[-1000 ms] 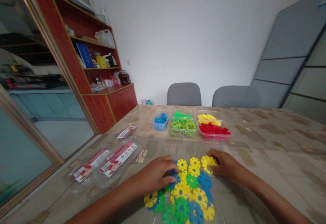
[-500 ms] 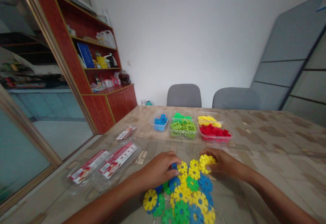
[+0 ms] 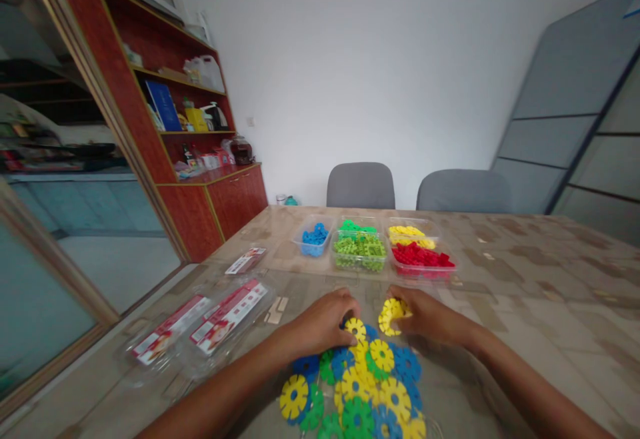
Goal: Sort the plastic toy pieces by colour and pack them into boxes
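A heap of flat notched plastic discs in yellow, green and blue lies at the near middle of the table. My right hand pinches a small stack of yellow notched discs just above the heap's far right edge. Opposite it, my left hand is curled, thumb and forefinger closed at the edge of a yellow notched disc. Blue shows beneath that disc, partly hidden by the fingers. Nearer me are a green disc and a yellow disc with blue behind it.
Clear tubs hold blue pieces, light green pieces, yellow pieces and red pieces; another green lot sits behind. Clear plastic lids with labels lie left on the table. Two grey chairs stand beyond.
My right hand has shifted left with its yellow discs, closer to my left hand. One yellow disc from the heap's far edge no longer lies in its former spot. My left hand stays nearly in place.
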`<state>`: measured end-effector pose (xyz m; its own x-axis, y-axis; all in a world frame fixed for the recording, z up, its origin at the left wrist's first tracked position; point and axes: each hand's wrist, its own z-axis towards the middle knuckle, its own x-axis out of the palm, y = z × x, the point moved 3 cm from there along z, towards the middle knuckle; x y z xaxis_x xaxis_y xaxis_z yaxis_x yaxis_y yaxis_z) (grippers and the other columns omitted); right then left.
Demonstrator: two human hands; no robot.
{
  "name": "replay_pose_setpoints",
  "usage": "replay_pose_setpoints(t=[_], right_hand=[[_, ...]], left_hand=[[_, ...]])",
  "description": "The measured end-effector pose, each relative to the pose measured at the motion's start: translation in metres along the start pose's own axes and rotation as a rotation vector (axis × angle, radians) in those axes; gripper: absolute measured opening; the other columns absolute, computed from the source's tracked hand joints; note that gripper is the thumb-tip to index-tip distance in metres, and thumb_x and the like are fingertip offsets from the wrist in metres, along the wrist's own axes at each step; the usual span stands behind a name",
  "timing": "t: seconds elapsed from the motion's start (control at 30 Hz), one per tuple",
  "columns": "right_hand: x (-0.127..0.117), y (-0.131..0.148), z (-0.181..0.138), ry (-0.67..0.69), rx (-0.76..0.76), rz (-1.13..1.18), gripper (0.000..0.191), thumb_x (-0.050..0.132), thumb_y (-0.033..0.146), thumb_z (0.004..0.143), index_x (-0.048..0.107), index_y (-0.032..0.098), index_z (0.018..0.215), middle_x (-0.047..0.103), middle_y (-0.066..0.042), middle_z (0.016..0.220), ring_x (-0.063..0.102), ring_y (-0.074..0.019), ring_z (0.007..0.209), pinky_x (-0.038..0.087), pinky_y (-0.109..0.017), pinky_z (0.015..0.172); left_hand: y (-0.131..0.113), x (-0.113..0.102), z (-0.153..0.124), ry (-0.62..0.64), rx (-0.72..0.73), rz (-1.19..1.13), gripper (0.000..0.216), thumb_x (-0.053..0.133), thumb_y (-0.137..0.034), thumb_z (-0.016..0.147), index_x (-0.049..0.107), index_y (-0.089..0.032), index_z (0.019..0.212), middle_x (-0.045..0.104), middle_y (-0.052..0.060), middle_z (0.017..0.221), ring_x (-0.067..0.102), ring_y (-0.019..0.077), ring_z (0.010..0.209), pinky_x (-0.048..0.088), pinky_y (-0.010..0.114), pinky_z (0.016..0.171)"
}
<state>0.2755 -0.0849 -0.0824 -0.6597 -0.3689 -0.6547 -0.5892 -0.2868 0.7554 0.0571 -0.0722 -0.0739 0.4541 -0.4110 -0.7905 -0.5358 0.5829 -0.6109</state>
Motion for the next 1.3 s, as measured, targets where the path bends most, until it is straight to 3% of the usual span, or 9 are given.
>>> replay_pose_setpoints(t=[0.07, 0.17, 0.33, 0.53, 0.73, 0.87, 1.03, 1.2, 1.3], right_hand=[[0.001, -0.001, -0.005, -0.019, -0.032, 0.057, 0.018, 0.057, 0.031, 0.079, 0.052, 0.018, 0.091, 0.057, -0.003, 0.087, 0.053, -0.0198, 0.081, 0.044, -0.03, 0.07], [0.006, -0.004, -0.01, -0.013, -0.048, 0.148, 0.034, 0.046, 0.05, 0.09, 0.053, 0.018, 0.099, 0.055, -0.004, 0.088, 0.051, -0.017, 0.075, 0.045, -0.028, 0.065], [0.021, -0.01, -0.006, -0.022, -0.022, 0.282, 0.054, 0.041, 0.067, 0.088, 0.055, 0.018, 0.106, 0.055, -0.004, 0.086, 0.05, -0.0154, 0.067, 0.043, -0.025, 0.054], [0.025, -0.002, -0.004, -0.032, -0.096, 0.344, 0.043, 0.051, 0.057, 0.089, 0.061, 0.018, 0.103, 0.061, -0.005, 0.09, 0.056, -0.0212, 0.087, 0.046, -0.032, 0.076], [0.03, -0.002, -0.002, -0.062, -0.125, 0.368, 0.034, 0.06, 0.047, 0.086, 0.059, 0.015, 0.096, 0.061, -0.004, 0.086, 0.053, -0.0168, 0.074, 0.039, -0.027, 0.062], [0.03, -0.009, 0.0, -0.047, -0.092, 0.451, 0.042, 0.064, 0.054, 0.079, 0.058, 0.016, 0.096, 0.063, -0.004, 0.086, 0.057, -0.0172, 0.072, 0.042, -0.027, 0.06], [0.004, -0.015, -0.005, -0.124, 0.012, 0.49, 0.05, 0.071, 0.059, 0.071, 0.06, 0.017, 0.097, 0.066, -0.006, 0.088, 0.062, -0.0203, 0.075, 0.048, -0.031, 0.063], [-0.04, -0.019, -0.018, -0.256, 0.126, 0.47, 0.048, 0.073, 0.055, 0.072, 0.063, 0.018, 0.102, 0.069, -0.007, 0.096, 0.064, -0.0217, 0.084, 0.051, -0.032, 0.07], [-0.074, -0.026, -0.012, -0.346, 0.174, 0.45, 0.048, 0.075, 0.051, 0.071, 0.063, 0.018, 0.104, 0.069, -0.006, 0.095, 0.063, -0.018, 0.074, 0.05, -0.028, 0.062]], left_hand=[[0.002, -0.002, 0.0, -0.028, -0.027, -0.072, 0.019, 0.067, -0.013, 0.068, 0.063, -0.018, 0.085, 0.056, -0.003, 0.078, 0.052, 0.015, 0.072, 0.038, 0.024, 0.066], [0.002, -0.002, 0.004, -0.095, -0.074, -0.2, 0.009, 0.058, -0.012, 0.071, 0.059, -0.016, 0.078, 0.056, -0.003, 0.068, 0.052, 0.013, 0.064, 0.038, 0.022, 0.059], [-0.007, 0.019, 0.015, -0.149, -0.102, -0.369, 0.007, 0.055, -0.019, 0.075, 0.055, -0.016, 0.081, 0.056, -0.004, 0.062, 0.052, 0.0117, 0.053, 0.038, 0.02, 0.049], [-0.007, 0.033, 0.022, -0.26, -0.086, -0.329, 0.004, 0.062, -0.017, 0.069, 0.059, -0.017, 0.071, 0.056, -0.003, 0.063, 0.05, 0.0123, 0.059, 0.033, 0.021, 0.052], [-0.002, 0.024, 0.017, -0.317, -0.07, -0.27, 0.013, 0.063, -0.014, 0.067, 0.064, -0.018, 0.079, 0.059, -0.003, 0.066, 0.054, 0.0137, 0.063, 0.035, 0.023, 0.058], [0.002, 0.016, 0.014, -0.327, -0.054, -0.296, 0.013, 0.058, -0.013, 0.072, 0.064, -0.016, 0.083, 0.062, -0.001, 0.07, 0.056, 0.014, 0.066, 0.039, 0.023, 0.061], [0.006, 0.011, 0.011, -0.335, -0.066, -0.336, 0.011, 0.055, -0.013, 0.073, 0.064, -0.014, 0.079, 0.058, -0.001, 0.065, 0.053, 0.0136, 0.063, 0.038, 0.023, 0.058], [0.005, 0.01, 0.013, -0.328, -0.077, -0.38, 0.011, 0.054, -0.013, 0.072, 0.063, -0.015, 0.078, 0.057, -0.002, 0.065, 0.052, 0.0136, 0.063, 0.037, 0.023, 0.059], [0.004, 0.01, 0.016, -0.316, -0.077, -0.398, 0.011, 0.054, -0.014, 0.073, 0.064, -0.016, 0.079, 0.057, -0.002, 0.066, 0.052, 0.0136, 0.064, 0.038, 0.023, 0.06]])
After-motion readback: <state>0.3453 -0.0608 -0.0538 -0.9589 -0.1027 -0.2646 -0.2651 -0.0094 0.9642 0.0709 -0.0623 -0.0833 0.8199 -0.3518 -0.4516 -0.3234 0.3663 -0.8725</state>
